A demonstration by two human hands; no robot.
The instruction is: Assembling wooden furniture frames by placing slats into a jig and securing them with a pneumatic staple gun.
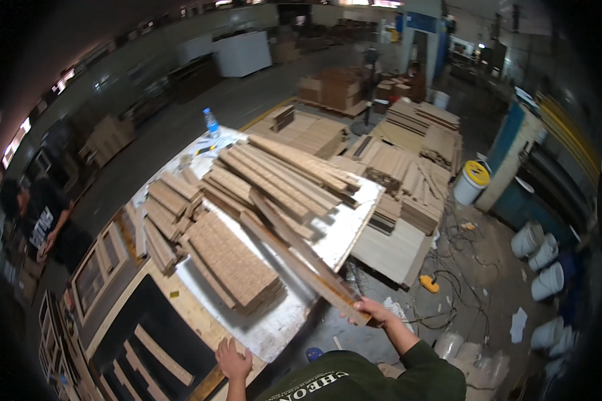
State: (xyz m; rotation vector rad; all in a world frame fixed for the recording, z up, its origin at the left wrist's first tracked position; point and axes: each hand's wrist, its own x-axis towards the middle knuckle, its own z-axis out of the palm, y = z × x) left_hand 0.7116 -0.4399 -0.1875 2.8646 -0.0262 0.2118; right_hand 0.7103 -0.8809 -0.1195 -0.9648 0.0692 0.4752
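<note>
My right hand (374, 313) is closed round the near end of a long brown wooden strip (294, 262). The strip slants across the white tabletop (274, 327), its far end among stacked strips. A second, darker strip (284, 230) lies close beside it; whether my fingers hold that one too I cannot tell. My left hand (234, 361) rests with fingers spread on the pale wooden edge at the near side of the table. Ahead of it is a thick block of stacked strips (229, 257). To its left, several curved strips (164, 354) lie on a black panel (130, 321).
A blue-capped water bottle (211, 123) stands at the table's far corner. Right of the table are stacked boards (408, 154), a yellow-lidded bucket (471, 182), cables on the floor and several white buckets (547, 281). Another person (43, 220) stands at the far left.
</note>
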